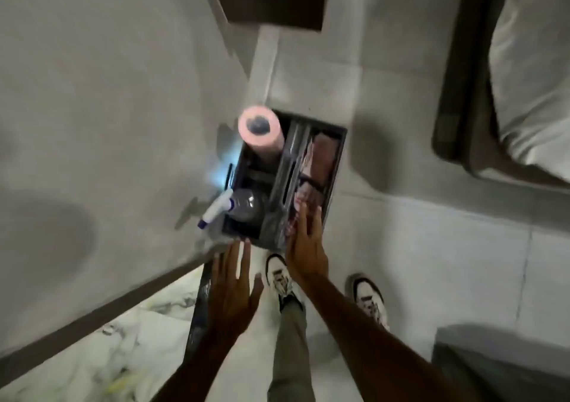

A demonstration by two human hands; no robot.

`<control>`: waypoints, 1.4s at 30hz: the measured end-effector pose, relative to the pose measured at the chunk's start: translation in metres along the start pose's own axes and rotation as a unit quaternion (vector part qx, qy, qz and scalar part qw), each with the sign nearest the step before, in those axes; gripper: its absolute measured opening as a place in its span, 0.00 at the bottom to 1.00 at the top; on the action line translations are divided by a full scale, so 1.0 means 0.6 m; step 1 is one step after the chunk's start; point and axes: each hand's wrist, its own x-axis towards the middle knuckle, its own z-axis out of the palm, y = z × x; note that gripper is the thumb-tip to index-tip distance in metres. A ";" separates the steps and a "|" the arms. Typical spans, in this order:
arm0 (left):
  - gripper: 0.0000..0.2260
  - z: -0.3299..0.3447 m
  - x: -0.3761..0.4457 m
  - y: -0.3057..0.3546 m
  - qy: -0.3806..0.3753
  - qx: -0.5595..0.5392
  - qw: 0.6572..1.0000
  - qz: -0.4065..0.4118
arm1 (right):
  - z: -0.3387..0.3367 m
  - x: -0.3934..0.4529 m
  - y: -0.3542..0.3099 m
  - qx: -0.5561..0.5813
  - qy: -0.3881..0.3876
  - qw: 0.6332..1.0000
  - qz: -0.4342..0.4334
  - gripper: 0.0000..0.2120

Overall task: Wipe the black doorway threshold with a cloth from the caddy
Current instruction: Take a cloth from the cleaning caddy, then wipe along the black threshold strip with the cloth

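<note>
A dark caddy [337,167] stands on the pale floor by the wall. Its right compartment holds folded pinkish cloths [320,158]. My right hand [305,241] reaches over the caddy's near right corner, fingers stretched out, fingertips at the cloths, holding nothing. My left hand [233,287] hovers flat and spread just short of the caddy's near edge, empty. The black threshold strip [200,306] runs along the floor under my left hand, partly hidden by my arm. The picture is blurred.
In the caddy's left side stand a pink roll [260,130] and a spray bottle [237,205] with a white nozzle. A grey wall rises at left, marble floor at lower left. My two sneakers [279,275] stand behind the caddy. A bed [530,71] is at right.
</note>
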 end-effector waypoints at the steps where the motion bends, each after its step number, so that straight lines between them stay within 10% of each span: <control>1: 0.31 0.040 0.017 -0.029 -0.014 0.008 1.000 0.002 | 0.038 0.032 0.017 0.015 0.001 1.000 0.008 0.38; 15: 0.35 0.249 0.112 -0.172 0.011 0.086 0.993 0.077 | 0.199 0.237 0.120 -0.147 0.038 0.985 0.078 0.52; 24: 0.35 0.240 0.111 -0.137 0.025 0.046 0.998 0.032 | 0.190 0.239 0.112 -0.117 0.096 0.986 0.069 0.42; 33: 0.32 0.144 -0.045 -0.029 0.072 -0.003 0.995 -0.066 | 0.064 0.012 0.068 -0.143 0.078 0.982 -0.096 0.37; 42: 0.32 0.061 -0.328 0.084 0.067 -0.093 0.959 -0.261 | 0.022 -0.247 0.045 -0.167 -0.104 0.955 -0.224 0.34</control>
